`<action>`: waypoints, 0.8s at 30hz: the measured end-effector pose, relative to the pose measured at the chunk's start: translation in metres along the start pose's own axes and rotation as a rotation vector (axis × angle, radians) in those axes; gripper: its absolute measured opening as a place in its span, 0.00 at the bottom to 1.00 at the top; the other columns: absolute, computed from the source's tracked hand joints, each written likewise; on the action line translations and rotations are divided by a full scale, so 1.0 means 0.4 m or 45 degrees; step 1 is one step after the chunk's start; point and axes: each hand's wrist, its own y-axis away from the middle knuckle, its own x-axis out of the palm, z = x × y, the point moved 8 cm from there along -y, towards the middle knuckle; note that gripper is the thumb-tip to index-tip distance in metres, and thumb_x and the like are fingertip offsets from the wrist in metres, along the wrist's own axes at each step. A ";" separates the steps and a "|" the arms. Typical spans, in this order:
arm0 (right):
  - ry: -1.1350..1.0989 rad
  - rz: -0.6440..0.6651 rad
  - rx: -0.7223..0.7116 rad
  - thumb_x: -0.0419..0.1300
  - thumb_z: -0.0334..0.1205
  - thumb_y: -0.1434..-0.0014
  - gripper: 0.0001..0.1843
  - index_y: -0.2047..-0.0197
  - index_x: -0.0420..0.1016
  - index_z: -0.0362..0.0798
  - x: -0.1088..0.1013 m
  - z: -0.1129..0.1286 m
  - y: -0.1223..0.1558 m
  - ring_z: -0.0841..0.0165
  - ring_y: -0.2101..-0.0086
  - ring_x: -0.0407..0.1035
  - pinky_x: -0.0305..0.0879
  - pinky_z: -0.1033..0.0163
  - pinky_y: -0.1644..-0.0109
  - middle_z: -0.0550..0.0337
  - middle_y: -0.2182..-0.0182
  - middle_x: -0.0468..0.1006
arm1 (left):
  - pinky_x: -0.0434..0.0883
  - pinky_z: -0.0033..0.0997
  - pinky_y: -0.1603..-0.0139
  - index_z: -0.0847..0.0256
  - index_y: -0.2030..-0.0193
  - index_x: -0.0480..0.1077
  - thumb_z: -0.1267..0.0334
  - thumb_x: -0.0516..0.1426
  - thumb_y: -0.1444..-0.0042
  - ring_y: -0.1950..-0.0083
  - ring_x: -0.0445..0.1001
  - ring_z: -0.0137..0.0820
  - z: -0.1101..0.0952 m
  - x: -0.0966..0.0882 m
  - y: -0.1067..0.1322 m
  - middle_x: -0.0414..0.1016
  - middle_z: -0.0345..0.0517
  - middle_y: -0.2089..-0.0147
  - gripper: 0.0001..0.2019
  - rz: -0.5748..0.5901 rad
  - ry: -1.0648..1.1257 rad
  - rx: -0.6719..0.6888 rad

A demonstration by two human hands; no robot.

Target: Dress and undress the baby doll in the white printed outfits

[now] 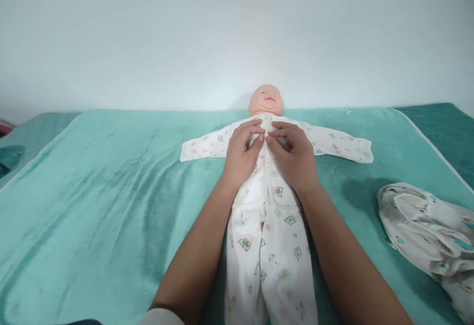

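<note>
Forearms (200, 261): both bare, entering from 6 o'clock and running up either side of the garment's legs; a white cuff (161, 317) shows at the bottom edge by the left one.
Sleepsuit (268, 236): white with small printed figures, worn by the doll, lying flat at frame centre. Its legs point to 6 o'clock and its sleeves spread to 9 and 3 o'clock.
Doll (265, 99): on its back, bare head at 12 o'clock of the hands and close to the wall; body covered by the sleepsuit.
Left hand (242, 154): on the chest of the sleepsuit, at 9 o'clock of the front opening. Grip narrow, thumb and fingers pinched on the fabric just below the neckline.
Right hand (294, 159): on the chest at 3 o'clock of the opening. Grip narrow, likewise pinched on the fabric; its fingertips touch those of the left hand.
Blanket (111, 191): pale teal, plush, creased, beneath the doll and both arms.
Crumpled garment (425, 231): pale printed cloth, bunched on the blanket at 4 o'clock, well apart from the doll.
Darker cover (437, 127): deeper teal, showing beyond the blanket edge at 2 o'clock.
Wall (222, 33): plain white, across the top.
</note>
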 end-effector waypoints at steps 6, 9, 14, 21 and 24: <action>-0.012 -0.032 0.107 0.63 0.38 0.39 0.03 0.66 0.76 0.52 -0.004 -0.013 -0.005 0.62 0.49 0.72 0.65 0.50 0.40 0.58 0.51 0.80 | 0.67 0.43 0.30 0.54 0.55 0.76 0.64 0.54 0.33 0.33 0.70 0.35 -0.005 0.001 0.000 0.74 0.45 0.38 0.09 0.035 -0.046 0.003; -0.009 -0.018 0.101 0.65 0.39 0.40 0.02 0.65 0.76 0.52 -0.002 -0.012 -0.007 0.61 0.48 0.72 0.65 0.50 0.40 0.58 0.51 0.80 | 0.69 0.43 0.32 0.53 0.55 0.77 0.64 0.54 0.34 0.33 0.70 0.35 -0.005 0.001 0.000 0.74 0.44 0.38 0.09 0.036 -0.022 -0.006; 0.049 -0.025 0.063 0.67 0.39 0.42 0.04 0.64 0.76 0.51 -0.002 -0.003 -0.007 0.60 0.48 0.72 0.65 0.49 0.39 0.57 0.51 0.79 | 0.69 0.42 0.32 0.54 0.55 0.77 0.64 0.54 0.34 0.34 0.70 0.35 -0.003 0.001 0.001 0.74 0.45 0.38 0.10 0.031 -0.033 0.001; 0.024 -0.046 0.050 0.61 0.36 0.39 0.04 0.66 0.77 0.52 -0.004 -0.006 -0.001 0.61 0.50 0.73 0.68 0.51 0.43 0.58 0.52 0.80 | 0.69 0.43 0.31 0.53 0.53 0.78 0.63 0.53 0.33 0.33 0.70 0.36 -0.007 0.002 0.000 0.74 0.44 0.37 0.11 0.049 -0.073 -0.008; -0.011 -0.036 0.082 0.61 0.37 0.39 0.05 0.67 0.77 0.52 -0.003 -0.016 -0.003 0.61 0.50 0.73 0.68 0.50 0.43 0.59 0.52 0.80 | 0.68 0.44 0.30 0.52 0.53 0.78 0.63 0.54 0.33 0.33 0.70 0.36 -0.008 0.000 0.000 0.74 0.43 0.37 0.11 0.047 -0.065 -0.015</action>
